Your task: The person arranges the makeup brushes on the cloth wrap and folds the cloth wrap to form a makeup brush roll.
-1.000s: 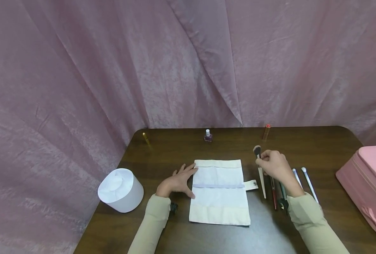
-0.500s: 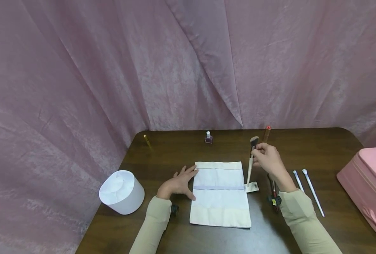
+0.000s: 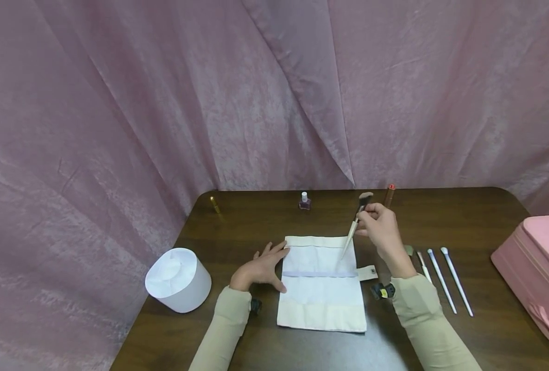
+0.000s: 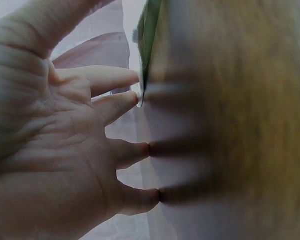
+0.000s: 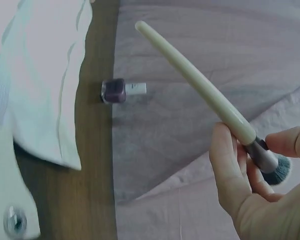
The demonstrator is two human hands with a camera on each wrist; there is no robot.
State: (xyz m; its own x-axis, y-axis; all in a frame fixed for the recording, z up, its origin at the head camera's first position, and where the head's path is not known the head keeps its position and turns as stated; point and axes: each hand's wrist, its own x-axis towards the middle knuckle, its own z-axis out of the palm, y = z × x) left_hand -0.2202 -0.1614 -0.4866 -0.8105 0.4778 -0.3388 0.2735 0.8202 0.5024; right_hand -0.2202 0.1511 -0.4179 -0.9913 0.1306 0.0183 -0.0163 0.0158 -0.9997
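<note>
A cream fabric brush roll [image 3: 321,282] lies unrolled flat on the dark wooden table [image 3: 441,211], with a pale band across its middle and a snap tab [image 3: 367,271] at its right side. My left hand [image 3: 259,267] rests flat, fingers spread, on the roll's left edge [image 4: 145,100]. My right hand [image 3: 377,225] pinches a makeup brush [image 3: 354,224] near its ferrule, bristles up and away, the cream handle [image 5: 200,85] slanting down over the roll's upper right part. The tip hovers just above the cloth.
Three more slim brushes [image 3: 443,281] lie in a row right of the roll. A nail polish bottle [image 3: 304,201], a red-capped tube [image 3: 389,195] and a gold tube [image 3: 215,205] stand along the far edge. A white round box [image 3: 178,279] sits left, a pink case [image 3: 536,268] right.
My right hand lifted the brush from the row at the right and carried it left and up, tilting its handle over the roll. The left hand stayed put.
</note>
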